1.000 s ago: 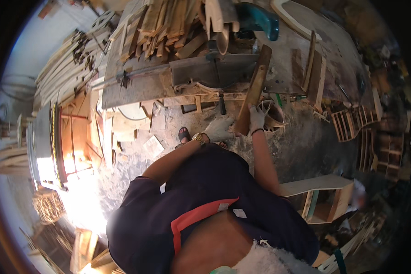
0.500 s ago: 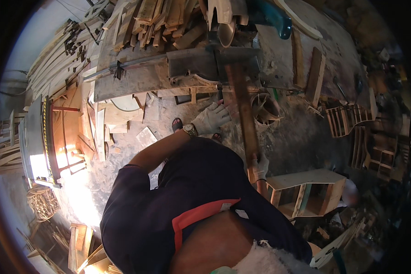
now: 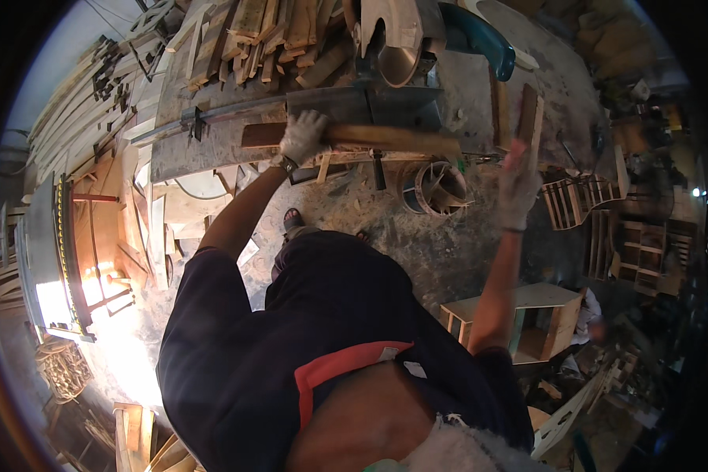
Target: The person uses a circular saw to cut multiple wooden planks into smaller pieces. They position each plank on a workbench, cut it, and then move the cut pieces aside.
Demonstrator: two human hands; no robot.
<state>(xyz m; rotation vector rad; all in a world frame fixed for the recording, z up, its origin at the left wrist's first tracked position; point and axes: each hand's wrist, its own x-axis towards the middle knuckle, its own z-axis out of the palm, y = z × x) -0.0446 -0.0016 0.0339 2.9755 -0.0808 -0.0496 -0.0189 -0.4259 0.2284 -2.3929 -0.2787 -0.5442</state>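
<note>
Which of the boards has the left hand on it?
The brown board set crosswise in front of the saw, under the gloved left hand; the boards farther right run front to back, clear of that hand.

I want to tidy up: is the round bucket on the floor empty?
Not empty: pale wood-like pieces show inside the bucket; how full, cannot tell.

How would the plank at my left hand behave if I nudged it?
The plank is likely stiff, showing no obvious sag beyond the left hand. Long and flat-looking, it probably won't roll but might swing, since more extends rightward.
</note>
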